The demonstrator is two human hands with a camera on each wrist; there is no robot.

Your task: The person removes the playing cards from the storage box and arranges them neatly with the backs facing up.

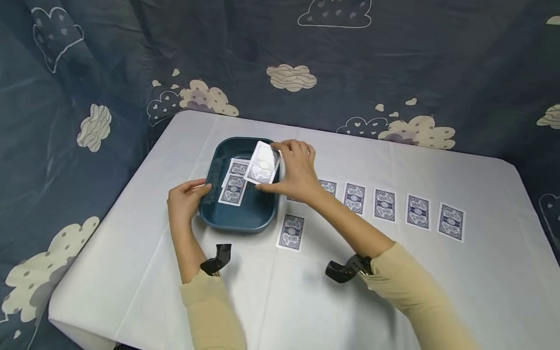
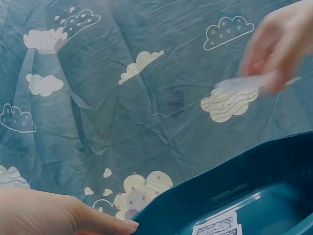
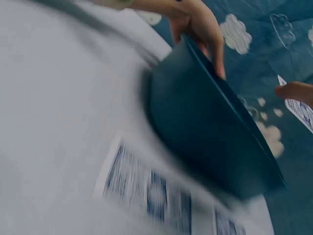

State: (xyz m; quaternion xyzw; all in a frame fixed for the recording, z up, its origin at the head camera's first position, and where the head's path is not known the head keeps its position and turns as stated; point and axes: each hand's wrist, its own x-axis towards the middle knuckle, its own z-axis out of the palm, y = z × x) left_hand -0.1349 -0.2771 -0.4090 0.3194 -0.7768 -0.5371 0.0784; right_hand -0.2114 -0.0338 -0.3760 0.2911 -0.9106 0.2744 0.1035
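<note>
My left hand (image 1: 185,199) pinches the left rim of a dark teal plastic basin (image 1: 238,224), its thumb over the edge. Inside lie a few overlapping playing cards (image 1: 233,189), patterned backs up. Above the basin's right side, my right hand (image 1: 297,170) holds a playing card (image 1: 264,163) between thumb and fingers, its back bright with glare; a patterned edge shows behind it. In the left wrist view, that hand and card are blurred, above the basin's rim. The right wrist view shows the held card (image 3: 301,111) beyond the thumb.
To the right, a row of face-down cards (image 1: 385,205) lies across the white-covered table (image 1: 350,311), partly behind my right forearm. A single card (image 1: 290,232) lies just right of the basin's near corner. A dark cloud-print cloth (image 1: 245,48) hangs behind the table.
</note>
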